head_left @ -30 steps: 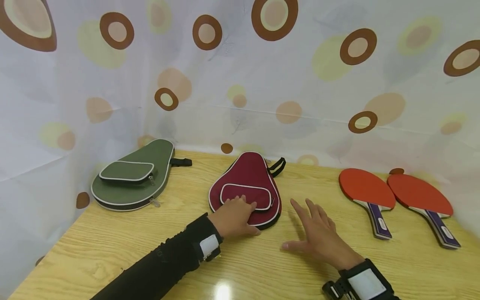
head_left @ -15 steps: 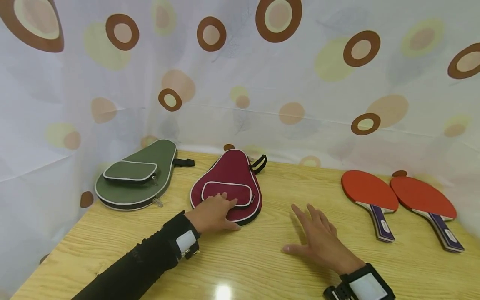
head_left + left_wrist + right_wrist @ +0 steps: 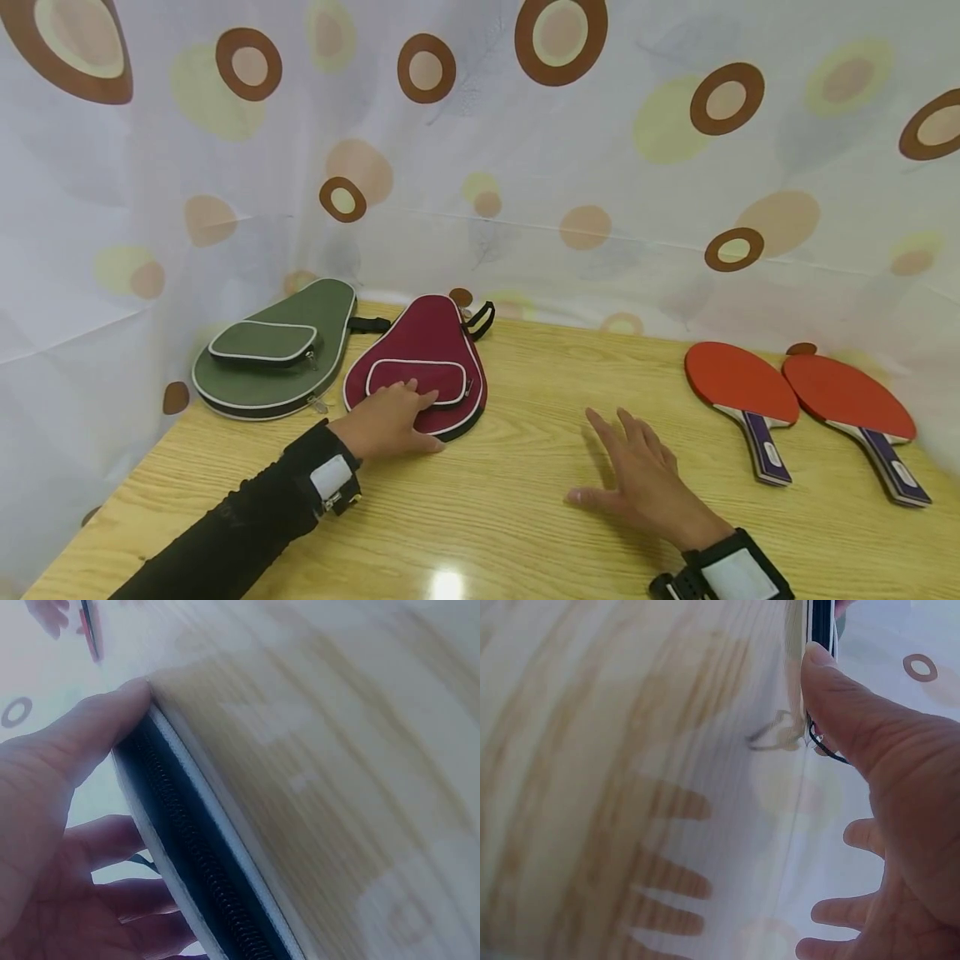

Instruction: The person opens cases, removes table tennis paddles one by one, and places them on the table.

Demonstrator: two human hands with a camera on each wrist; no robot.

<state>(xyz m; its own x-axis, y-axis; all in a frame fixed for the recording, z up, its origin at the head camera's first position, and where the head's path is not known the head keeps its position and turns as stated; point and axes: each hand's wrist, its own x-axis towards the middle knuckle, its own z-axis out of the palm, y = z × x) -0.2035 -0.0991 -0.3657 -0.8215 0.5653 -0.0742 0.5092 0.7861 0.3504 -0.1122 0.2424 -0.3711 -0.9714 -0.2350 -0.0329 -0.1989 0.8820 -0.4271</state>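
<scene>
In the head view, the left hand (image 3: 386, 419) rests outspread on the maroon case (image 3: 420, 343), near the desk's (image 3: 517, 517) back edge. The left wrist view shows its thumb (image 3: 94, 731) on the zipped side (image 3: 191, 847). In the right wrist view, the right hand (image 3: 922, 817) is wide.

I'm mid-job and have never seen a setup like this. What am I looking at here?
There is no machine: a person works bare-handed. The wide picture comes from a camera worn on the head, looking forward and down; the two close ones come from cameras on each wrist. On the wooden table lie a green case, a maroon case and two red paddles. The left hand rests on the maroon case, thumb at the zipped edge. The right hand is open, holding nothing.
</scene>
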